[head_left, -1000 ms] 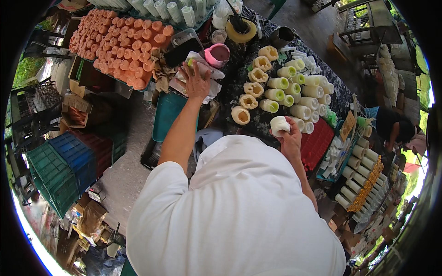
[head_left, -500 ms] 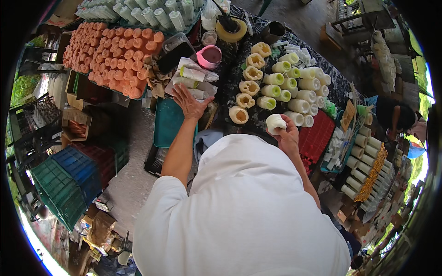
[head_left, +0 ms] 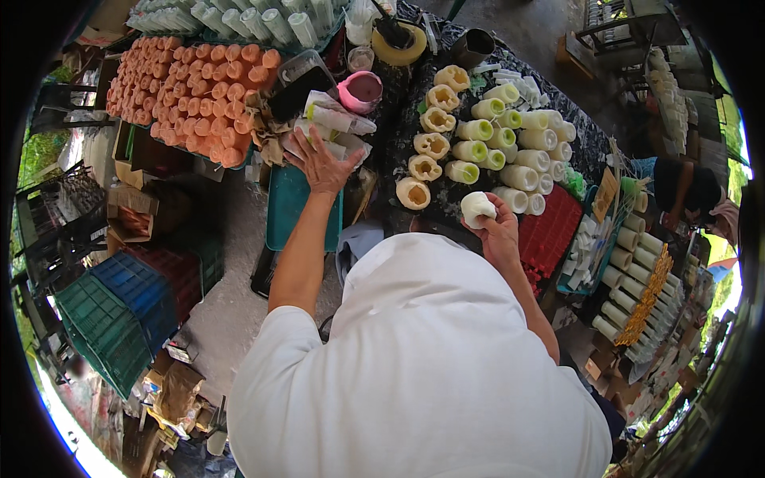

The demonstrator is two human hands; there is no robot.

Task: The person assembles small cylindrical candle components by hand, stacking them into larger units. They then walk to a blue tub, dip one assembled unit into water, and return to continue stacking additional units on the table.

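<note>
My left hand (head_left: 320, 166) is spread out, its fingers over clear plastic wrapping. A wrapped white-and-green packet (head_left: 341, 118) lies just beyond the fingertips. In my right hand (head_left: 500, 233) is a short white candle (head_left: 477, 209), pinched between thumb and fingers near the table's front edge. Beyond it stands a column of cream hollow candles (head_left: 433, 146) with jagged rims. To their right are several white-and-green candles (head_left: 470, 151) and paler white ones (head_left: 522, 178), lying or leaning on the dark tabletop (head_left: 398, 95).
Peach-coloured candles (head_left: 209, 102) fill a tray at the left, next to a pink cup (head_left: 360, 92). A teal tray (head_left: 303, 209) sits below my left hand, and a red crate (head_left: 550, 231) right of my right hand. Another person (head_left: 689, 191) bends at the far right.
My left hand has shifted a little left on the plastic wrapping, and the packet beyond it has turned and moved slightly. My right hand keeps its hold on the white candle.
</note>
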